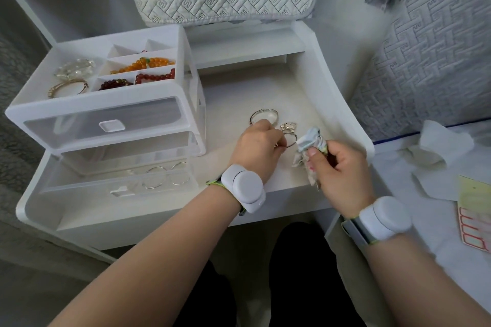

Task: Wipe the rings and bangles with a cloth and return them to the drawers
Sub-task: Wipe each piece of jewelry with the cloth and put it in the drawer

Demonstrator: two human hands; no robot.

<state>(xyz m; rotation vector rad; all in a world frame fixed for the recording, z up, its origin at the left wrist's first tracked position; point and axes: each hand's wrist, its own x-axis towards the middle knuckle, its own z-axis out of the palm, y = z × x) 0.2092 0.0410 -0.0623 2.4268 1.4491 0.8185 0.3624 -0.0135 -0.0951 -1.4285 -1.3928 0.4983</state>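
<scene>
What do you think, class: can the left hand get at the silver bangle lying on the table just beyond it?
Probably yes: the loose bangle lies just beyond the left hand, nothing between. That hand pinches a second bangle, though.

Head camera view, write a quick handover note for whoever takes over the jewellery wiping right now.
Left hand pinches a thin silver bangle. Right hand grips the cloth beside it.
A second bangle lies on the desk behind the left hand; the ornate piece next to it may belong to the held one.
Open bottom drawer holds several thin hoops, likely done.
Left: wipe the held bangle and what's on the desk, return them to the drawers.
</scene>
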